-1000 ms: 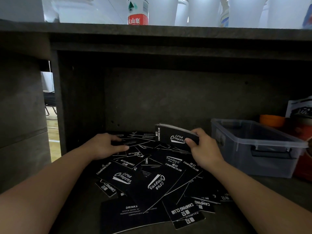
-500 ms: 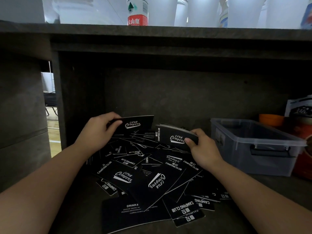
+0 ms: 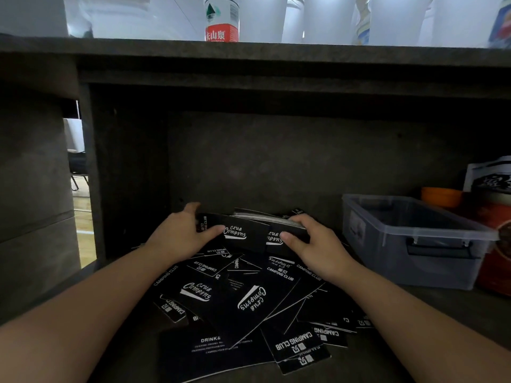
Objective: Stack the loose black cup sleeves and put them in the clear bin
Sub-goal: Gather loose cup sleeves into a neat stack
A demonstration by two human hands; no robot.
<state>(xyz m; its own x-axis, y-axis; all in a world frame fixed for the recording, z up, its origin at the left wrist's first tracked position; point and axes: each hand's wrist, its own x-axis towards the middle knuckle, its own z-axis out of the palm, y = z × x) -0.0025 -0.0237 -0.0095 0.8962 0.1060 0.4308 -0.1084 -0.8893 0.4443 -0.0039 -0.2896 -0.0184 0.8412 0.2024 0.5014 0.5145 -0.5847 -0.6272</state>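
Left hand (image 3: 177,239) pinches a single sleeve (image 3: 237,233), thumb on its face, laying it against the stack of sleeves (image 3: 279,221) that the right hand (image 3: 312,244) grips edge-on. Both are held just above the pile of loose sleeves (image 3: 237,297). If the right hand's grip loosens while the new one goes on, I reckon the stack could fan out and drop into the pile. The clear bin (image 3: 414,239) sits right of the pile, on a dark grey shelf (image 3: 456,305) under a counter, pretty dim.

left hand (image 3: 177,239) holding sleeve (image 3: 235,233), right hand (image 3: 318,244) apparently gripping stack (image 3: 279,221)
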